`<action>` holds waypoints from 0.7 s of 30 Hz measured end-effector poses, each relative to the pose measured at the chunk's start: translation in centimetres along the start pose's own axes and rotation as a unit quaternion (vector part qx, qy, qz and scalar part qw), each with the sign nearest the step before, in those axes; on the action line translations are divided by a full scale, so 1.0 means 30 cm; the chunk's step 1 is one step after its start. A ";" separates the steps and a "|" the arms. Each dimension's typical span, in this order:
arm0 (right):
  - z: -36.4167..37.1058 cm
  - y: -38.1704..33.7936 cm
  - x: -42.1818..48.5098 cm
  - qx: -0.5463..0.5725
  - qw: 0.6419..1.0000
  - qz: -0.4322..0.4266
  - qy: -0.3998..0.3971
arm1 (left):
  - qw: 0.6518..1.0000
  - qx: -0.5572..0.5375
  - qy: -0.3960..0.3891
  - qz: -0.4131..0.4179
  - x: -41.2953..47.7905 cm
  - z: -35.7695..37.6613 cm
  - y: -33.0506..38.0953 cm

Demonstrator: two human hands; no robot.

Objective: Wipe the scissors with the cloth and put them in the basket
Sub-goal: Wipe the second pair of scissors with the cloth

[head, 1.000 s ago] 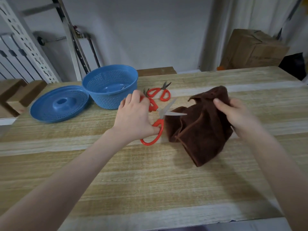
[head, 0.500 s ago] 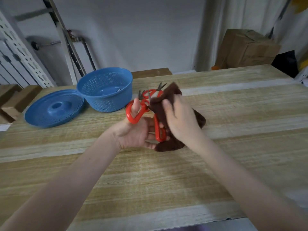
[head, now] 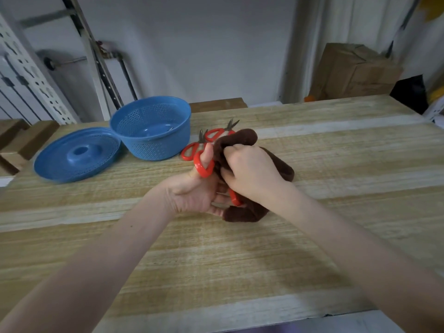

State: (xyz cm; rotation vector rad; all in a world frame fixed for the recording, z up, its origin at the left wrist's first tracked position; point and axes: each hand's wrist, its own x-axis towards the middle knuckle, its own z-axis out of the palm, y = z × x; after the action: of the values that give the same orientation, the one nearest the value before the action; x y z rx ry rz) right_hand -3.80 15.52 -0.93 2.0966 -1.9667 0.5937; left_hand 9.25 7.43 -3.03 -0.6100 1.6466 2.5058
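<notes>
**Blades Hidden in Cloth, Basket Waiting**

Watching from my remote station: the left hand (head: pixel 194 193) holds the red-handled scissors (head: pixel 203 167) above the wooden surface (head: pixel 240 272), thumb through one handle loop, fingers (head: pixel 217 209) curled under the other. The right hand (head: pixel 252 174) has its fingers (head: pixel 229 150) closed around the brown cloth (head: pixel 242 213), bunched over the blades, which the folds hide. The blue basket (head: pixel 153 152) stands to the left, near but apart from both hands, its lid (head: pixel 77 155) lying beside it. Two spare pairs of scissors (head: pixel 192 151) lie on the surface between basket and hands.

I judge the wipe to be under way and the drop into the basket not yet done. The danger sits with those unseen blades: if they are parted, a hard squeeze or a pull toward the points could cut the cloth or the fingers behind it. A loose fold could also snag on the tips and ride along toward the basket, and a low carry might knock the spare pairs.
</notes>
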 end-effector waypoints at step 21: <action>0.062 0.069 -0.041 0.208 0.965 0.155 0.028 | 0.987 0.017 0.153 -0.046 -0.049 -0.041 0.046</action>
State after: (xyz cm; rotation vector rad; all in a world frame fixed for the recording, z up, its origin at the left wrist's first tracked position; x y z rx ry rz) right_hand -5.60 15.69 -3.37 1.9569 -2.3165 1.2055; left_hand 10.54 5.97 -1.71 -1.0879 1.7017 2.4087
